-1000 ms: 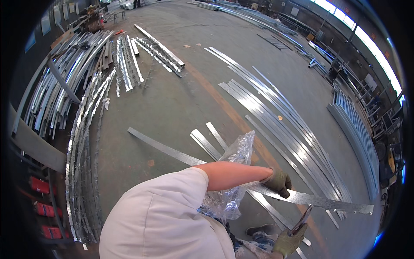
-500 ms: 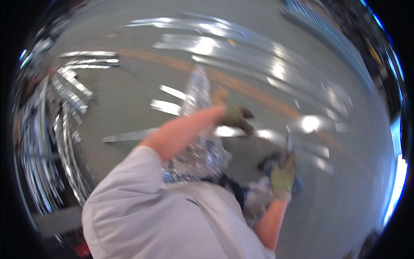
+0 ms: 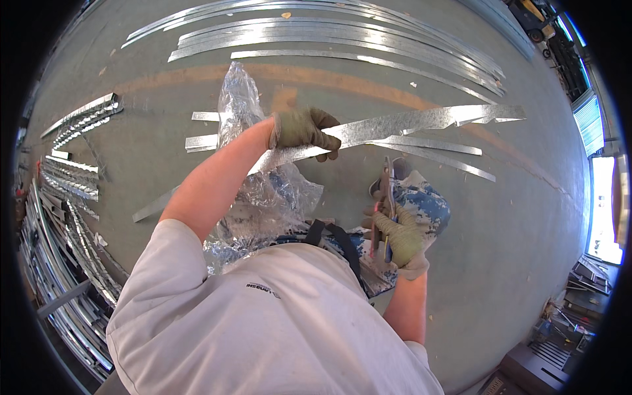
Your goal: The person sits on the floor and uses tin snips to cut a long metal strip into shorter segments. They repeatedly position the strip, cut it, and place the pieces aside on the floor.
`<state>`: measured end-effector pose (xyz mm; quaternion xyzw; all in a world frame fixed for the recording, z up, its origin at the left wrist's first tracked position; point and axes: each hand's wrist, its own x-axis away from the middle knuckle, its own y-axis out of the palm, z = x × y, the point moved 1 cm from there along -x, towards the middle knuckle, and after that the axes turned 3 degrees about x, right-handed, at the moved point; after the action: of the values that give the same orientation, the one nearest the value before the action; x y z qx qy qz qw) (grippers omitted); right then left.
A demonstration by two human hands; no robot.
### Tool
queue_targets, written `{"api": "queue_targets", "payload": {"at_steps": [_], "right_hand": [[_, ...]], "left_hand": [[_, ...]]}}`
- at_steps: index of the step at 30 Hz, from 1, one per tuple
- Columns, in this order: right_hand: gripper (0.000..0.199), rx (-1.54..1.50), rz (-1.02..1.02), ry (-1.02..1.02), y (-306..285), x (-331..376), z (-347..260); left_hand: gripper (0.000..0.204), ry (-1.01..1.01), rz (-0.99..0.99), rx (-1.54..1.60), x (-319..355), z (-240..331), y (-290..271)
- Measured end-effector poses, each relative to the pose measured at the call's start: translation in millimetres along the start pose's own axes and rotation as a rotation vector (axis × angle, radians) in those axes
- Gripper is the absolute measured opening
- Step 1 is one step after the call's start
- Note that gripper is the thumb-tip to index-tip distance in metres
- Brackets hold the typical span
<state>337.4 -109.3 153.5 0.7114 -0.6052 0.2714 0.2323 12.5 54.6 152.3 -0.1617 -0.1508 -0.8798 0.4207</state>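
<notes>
My left hand point(image 3: 304, 131), in an olive work glove, is closed around a long galvanized metal strip point(image 3: 401, 126). The strip rises toward the right, and its right end has a jagged, notched lower edge. In my gloved right hand point(image 3: 405, 238) is a pair of tin snips point(image 3: 388, 181), pointing away from me below the strip, with red and blue on the handles. The snips do not appear to touch the strip; how far the jaws are apart is unclear. Two narrower strips point(image 3: 438, 146) show beyond the snips, low at the floor.
Clear plastic wrap point(image 3: 240, 99) covers my left leg; my right leg wears camouflage trousers point(image 3: 424, 204). Long metal strips point(image 3: 296, 33) lie across the far floor. Metal pieces point(image 3: 72, 174) and a stack of profiles point(image 3: 56, 276) lie left. Dark equipment point(image 3: 546, 362) stands at lower right.
The strip now slants up to the right in my left hand, which sits farther left and higher in the picture. My right hand with the snips has shifted left. The earlier frame is blurred.
</notes>
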Motion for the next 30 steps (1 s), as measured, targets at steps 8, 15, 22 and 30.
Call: {"api": "queue_targets", "payload": {"at_steps": [8,15,22,30], "right_hand": [[0.051,0.303,-0.095,-0.102,29.2,-14.5,1.6],[0.047,0.553,-0.069,-0.207,47.2,-15.0,5.5],[0.067,0.683,-0.023,-0.199,63.2,-15.0,-8.5],[0.068,0.760,0.002,-0.240,67.1,-9.4,-14.7]], "left_hand": [[0.044,0.035,0.005,-0.020,7.1,2.7,0.4],[0.046,-0.009,0.056,-0.097,3.4,-5.0,-6.0],[0.047,0.059,0.088,-0.043,2.8,-11.8,-6.1],[0.035,0.050,0.086,-0.024,7.8,-1.6,-2.6]]}}
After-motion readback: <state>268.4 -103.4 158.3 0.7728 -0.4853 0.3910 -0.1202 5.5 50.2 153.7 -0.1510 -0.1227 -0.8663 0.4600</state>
